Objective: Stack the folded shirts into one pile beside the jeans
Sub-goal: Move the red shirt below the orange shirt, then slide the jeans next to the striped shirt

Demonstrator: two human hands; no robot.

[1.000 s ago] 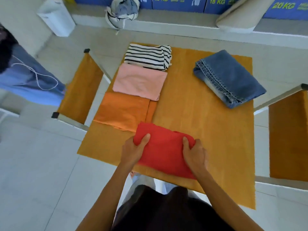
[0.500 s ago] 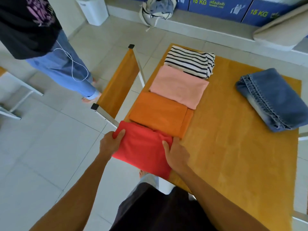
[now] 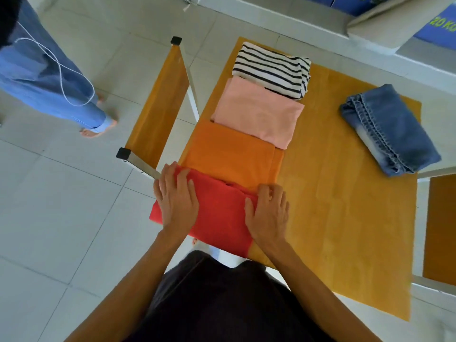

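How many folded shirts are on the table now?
4, in a row along the table's left side: striped shirt farthest, then pink shirt, orange shirt, and red shirt nearest, under both hands.

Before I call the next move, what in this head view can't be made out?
- Red shirt: whether it is gripped; both the left hand and right hand cover it.
- Orange shirt: near edge, under the red shirt.
- Box print: cut by the frame edge.
- Jeans: underside hidden.
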